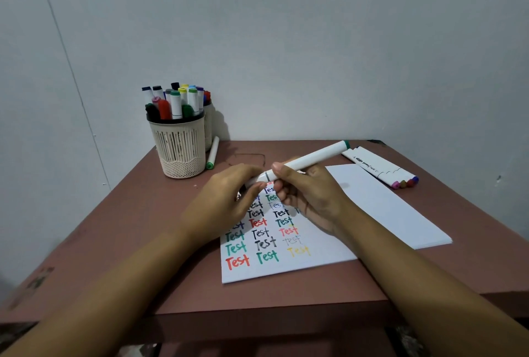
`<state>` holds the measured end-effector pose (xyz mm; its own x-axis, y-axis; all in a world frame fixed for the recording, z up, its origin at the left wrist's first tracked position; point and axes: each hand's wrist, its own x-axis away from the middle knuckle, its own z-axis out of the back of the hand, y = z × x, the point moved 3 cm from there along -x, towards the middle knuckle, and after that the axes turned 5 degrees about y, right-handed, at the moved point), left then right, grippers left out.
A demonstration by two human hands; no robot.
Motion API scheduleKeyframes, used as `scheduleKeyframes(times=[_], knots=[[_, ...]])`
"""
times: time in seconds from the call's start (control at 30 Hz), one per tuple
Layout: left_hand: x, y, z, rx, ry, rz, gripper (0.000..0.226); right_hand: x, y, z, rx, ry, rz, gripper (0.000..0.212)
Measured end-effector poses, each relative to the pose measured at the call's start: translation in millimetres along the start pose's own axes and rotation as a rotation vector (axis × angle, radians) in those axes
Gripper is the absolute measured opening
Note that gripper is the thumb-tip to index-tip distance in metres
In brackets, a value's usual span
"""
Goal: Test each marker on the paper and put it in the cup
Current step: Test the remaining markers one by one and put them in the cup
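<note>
- White marker (309,159) with a green far tip hangs slanted above the paper (386,207), gripped around its barrel by the right hand (309,199).
- Its near-left end is pinched by the left hand (226,199); the tip there is hidden.
- Coloured "Test" words fill the paper's left part, on the brown worktop (143,227).
- At far left, the beige cup (180,150) stands full of markers, with a green-capped marker (212,153) lying just beside it.
- At far right lie four more markers (380,169).

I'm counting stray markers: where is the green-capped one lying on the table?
In the head view, the green marker lies on the table at far left, just right of the cup, apart from the four markers at far right.
</note>
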<state>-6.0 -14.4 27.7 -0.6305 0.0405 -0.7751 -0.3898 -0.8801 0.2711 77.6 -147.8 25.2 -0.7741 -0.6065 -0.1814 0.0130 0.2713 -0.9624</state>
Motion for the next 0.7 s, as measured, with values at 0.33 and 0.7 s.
scheduleKeyframes(times=[0.33, 0.7], knots=[[-2, 1, -2, -0.006, 0.058, -0.045, 0.033, -1, 4, -2, -0.055, -0.004, -0.009, 0.013], [0, -19, 7, 0.533, 0.123, 0.536, 0.008, -4, -5, 10, -0.094, 0.175, -0.084, 0.024]])
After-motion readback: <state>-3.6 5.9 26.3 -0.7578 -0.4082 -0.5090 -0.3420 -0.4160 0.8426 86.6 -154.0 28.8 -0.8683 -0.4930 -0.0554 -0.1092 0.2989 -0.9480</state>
